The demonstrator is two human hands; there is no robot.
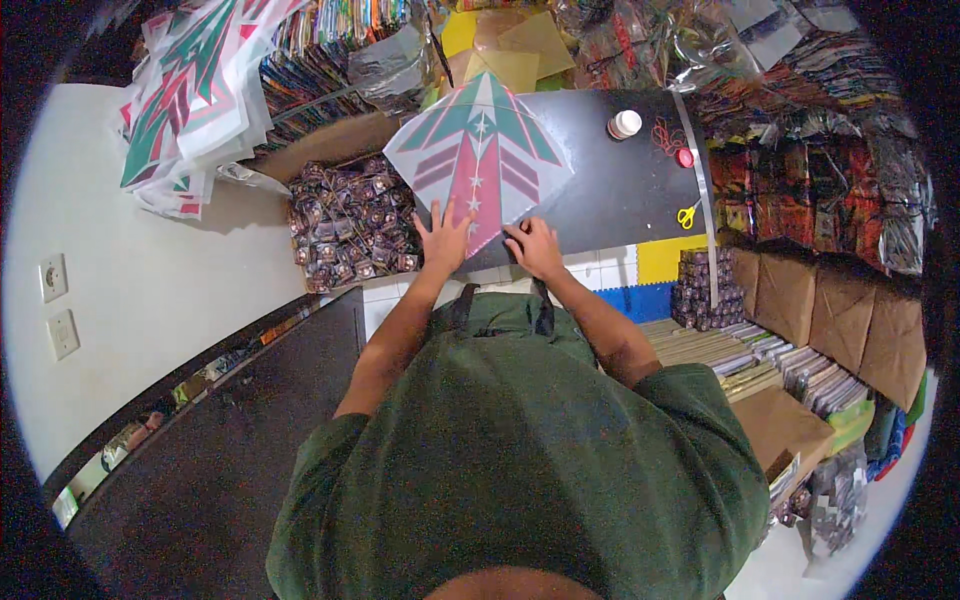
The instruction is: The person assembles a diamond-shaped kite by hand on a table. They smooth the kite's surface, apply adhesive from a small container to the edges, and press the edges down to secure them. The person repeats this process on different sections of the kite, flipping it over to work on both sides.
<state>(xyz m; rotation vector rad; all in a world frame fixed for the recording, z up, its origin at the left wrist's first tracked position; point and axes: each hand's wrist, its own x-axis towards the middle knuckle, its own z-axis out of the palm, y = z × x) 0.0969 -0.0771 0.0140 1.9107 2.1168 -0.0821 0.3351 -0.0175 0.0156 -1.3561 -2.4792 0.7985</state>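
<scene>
A diamond-shaped kite (pixel 482 135), pale with green, red and maroon bands and white stars, lies on the black tabletop (pixel 605 185). Over its lower left part my left hand (pixel 445 240) rests with fingers spread, pressing on the sheet. My right hand (pixel 538 247) is at the lower right edge of the kite, its thumb and fingers closed on that edge. How much material sits between those fingertips is too small to make out.
Toward the right of the tabletop are a white jar (pixel 624 124), tangled red thread (pixel 665 137), a round red piece (pixel 685 158) and yellow scissors (pixel 687 216). More kite sheets (pixel 195 110) hang at the left wall. A box of small packets (pixel 350 225) adjoins the table.
</scene>
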